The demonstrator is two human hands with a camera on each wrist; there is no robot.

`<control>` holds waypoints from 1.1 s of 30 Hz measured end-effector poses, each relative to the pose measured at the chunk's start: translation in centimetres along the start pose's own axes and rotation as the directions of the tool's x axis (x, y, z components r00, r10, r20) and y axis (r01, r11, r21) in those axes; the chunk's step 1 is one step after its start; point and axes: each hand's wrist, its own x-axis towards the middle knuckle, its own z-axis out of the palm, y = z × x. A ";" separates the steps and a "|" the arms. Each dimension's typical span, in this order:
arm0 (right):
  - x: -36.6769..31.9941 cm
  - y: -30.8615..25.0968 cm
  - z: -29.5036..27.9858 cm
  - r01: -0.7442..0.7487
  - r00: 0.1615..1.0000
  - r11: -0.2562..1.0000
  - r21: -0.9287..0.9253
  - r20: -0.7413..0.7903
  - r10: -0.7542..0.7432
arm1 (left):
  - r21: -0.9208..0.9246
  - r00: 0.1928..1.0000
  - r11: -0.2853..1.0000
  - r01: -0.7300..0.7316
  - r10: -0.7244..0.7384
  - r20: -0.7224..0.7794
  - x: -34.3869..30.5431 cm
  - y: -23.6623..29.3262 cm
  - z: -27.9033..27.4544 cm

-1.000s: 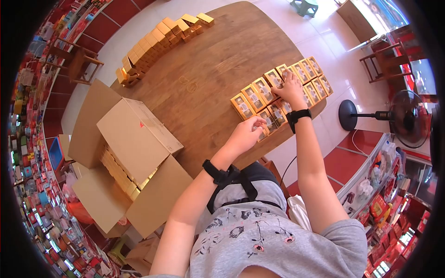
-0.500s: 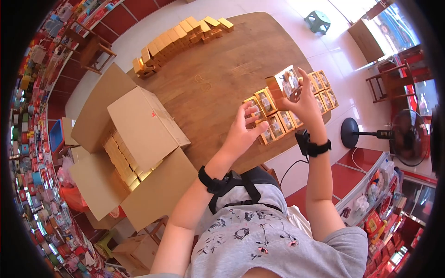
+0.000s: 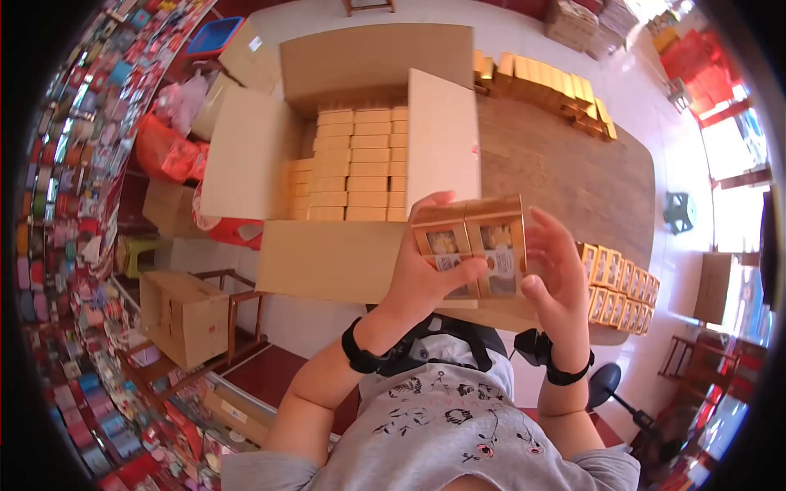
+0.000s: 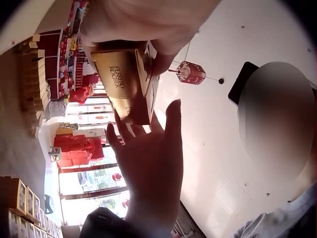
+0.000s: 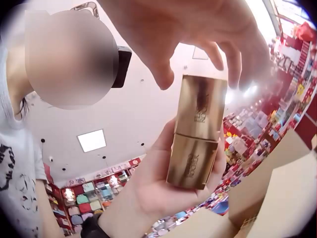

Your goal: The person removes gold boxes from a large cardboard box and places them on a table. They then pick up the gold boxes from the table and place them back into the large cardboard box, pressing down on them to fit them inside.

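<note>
Two small gold chocolate boxes (image 3: 501,236) with clear windows are held side by side in front of the body. The left hand (image 3: 409,282) grips them from the left, its thumb across the front. In the right wrist view, the boxes (image 5: 200,111) rest in the left hand's grasp with "Ferrero Rocher" lettering visible. Just off their right end is the right hand (image 3: 561,274), its fingers spread and bent with nothing in them. The left wrist view shows the right hand (image 4: 153,163) below the gold box (image 4: 119,77), fingertips close to its end.
An open cardboard carton (image 3: 327,262) stands ahead on the left, with stacked gold boxes (image 3: 368,164) inside. On the wooden table (image 3: 557,172), windowed gold boxes (image 3: 618,282) stand in rows at right, and more gold boxes (image 3: 544,78) line the far edge. A fan (image 3: 606,385) stands at right.
The hands have left the rows on the right, bringing two boxes toward the carton as the head view turned left. The left hand now grips the boxes; the right has come off them.
</note>
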 end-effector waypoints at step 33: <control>29.4 17.0 45.5 0.337 0.816 0.368 -0.867 0.463 0.345 | -0.274 0.880 0.956 0.102 -0.215 -0.424 -0.5 7.5 -37.8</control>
